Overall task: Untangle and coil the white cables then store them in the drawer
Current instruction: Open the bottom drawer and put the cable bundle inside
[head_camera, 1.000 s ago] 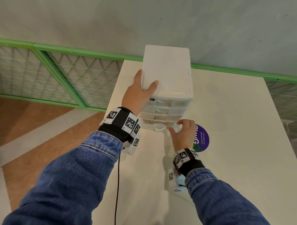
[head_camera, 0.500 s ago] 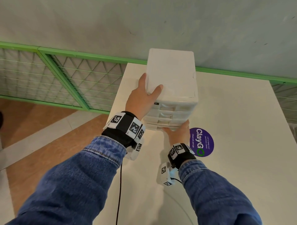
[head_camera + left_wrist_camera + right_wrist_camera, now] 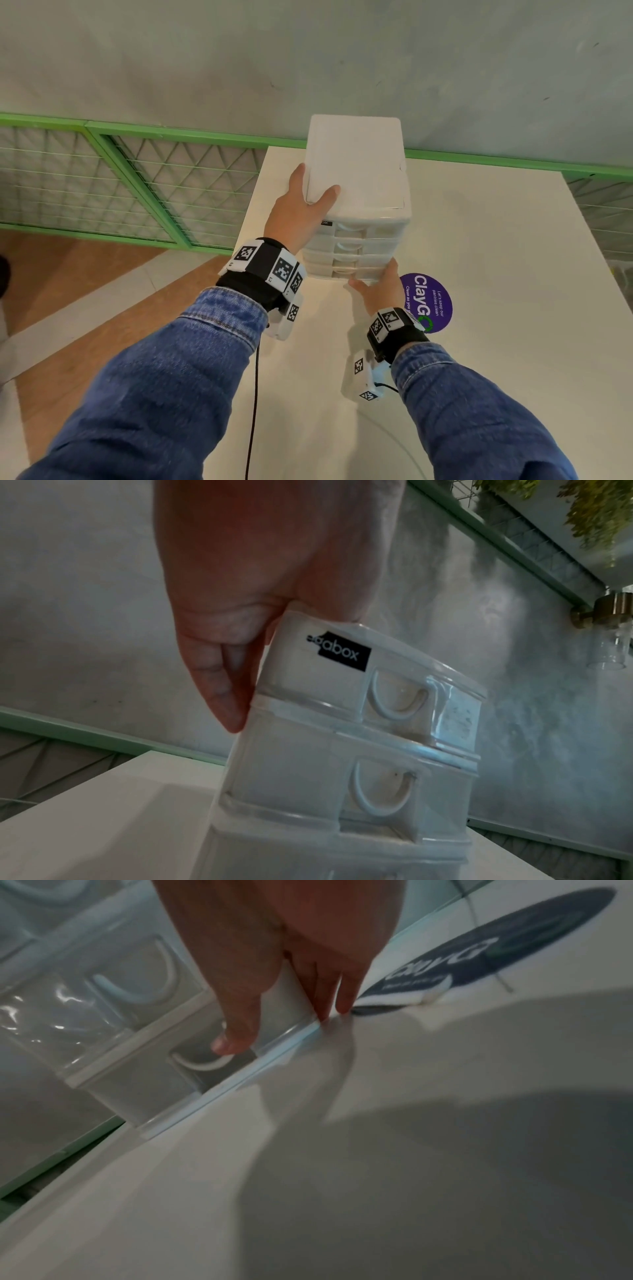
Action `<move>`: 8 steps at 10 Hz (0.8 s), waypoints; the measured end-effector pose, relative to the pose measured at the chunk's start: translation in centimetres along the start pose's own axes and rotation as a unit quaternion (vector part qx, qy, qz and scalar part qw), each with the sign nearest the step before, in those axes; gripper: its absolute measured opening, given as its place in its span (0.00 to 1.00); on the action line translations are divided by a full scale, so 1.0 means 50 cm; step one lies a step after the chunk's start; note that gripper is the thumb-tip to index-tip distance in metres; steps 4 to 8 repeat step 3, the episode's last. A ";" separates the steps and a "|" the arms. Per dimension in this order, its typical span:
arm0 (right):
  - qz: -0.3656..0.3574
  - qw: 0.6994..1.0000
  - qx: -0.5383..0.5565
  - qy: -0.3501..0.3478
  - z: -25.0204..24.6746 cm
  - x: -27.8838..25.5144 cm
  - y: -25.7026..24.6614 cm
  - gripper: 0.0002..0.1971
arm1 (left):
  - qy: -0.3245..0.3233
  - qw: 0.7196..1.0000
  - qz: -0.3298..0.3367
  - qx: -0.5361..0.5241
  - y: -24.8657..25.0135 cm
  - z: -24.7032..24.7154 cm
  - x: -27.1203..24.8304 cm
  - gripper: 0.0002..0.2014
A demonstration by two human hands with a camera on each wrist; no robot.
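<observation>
A white plastic drawer unit (image 3: 356, 164) with several stacked drawers stands at the table's far left edge. My left hand (image 3: 301, 209) grips its top left corner, thumb on the lid and fingers (image 3: 219, 691) down the side wall. My right hand (image 3: 380, 291) presses with straight fingers against the front of the bottom drawer (image 3: 352, 272). In the right wrist view its thumb (image 3: 236, 1031) lies by the drawer's curved handle (image 3: 202, 1064). All the drawers sit flush. No white cable shows in any view.
The white table (image 3: 496, 308) carries a round purple sticker (image 3: 431, 301) just right of my right hand. A green mesh fence (image 3: 137, 178) runs behind and to the left, below a grey wall. A black wrist-camera lead (image 3: 253, 411) hangs under my left arm.
My right hand has moved forward against the unit, and the bottom drawer has gone from slightly open to flush. The white loops seen at its front are out of sight. The left hand kept its grip.
</observation>
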State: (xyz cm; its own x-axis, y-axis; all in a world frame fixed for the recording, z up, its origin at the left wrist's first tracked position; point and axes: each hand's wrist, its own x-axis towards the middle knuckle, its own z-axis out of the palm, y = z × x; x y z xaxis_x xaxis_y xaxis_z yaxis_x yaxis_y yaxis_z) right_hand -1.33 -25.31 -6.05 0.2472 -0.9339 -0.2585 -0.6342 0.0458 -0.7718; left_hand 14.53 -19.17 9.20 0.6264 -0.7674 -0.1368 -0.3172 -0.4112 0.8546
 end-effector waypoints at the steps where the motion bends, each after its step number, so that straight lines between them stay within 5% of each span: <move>1: -0.006 0.997 -0.048 -0.066 -0.024 -0.009 0.005 0.46 | 0.000 1.000 -0.001 -0.010 0.005 0.001 -0.008 0.40; 3: -0.039 0.976 -0.114 -0.182 -0.107 -0.082 0.034 0.42 | 0.019 0.997 -0.024 -0.078 0.000 -0.007 -0.024 0.42; 8: -0.039 0.976 -0.114 -0.182 -0.107 -0.082 0.034 0.42 | 0.019 0.997 -0.024 -0.078 0.000 -0.007 -0.024 0.42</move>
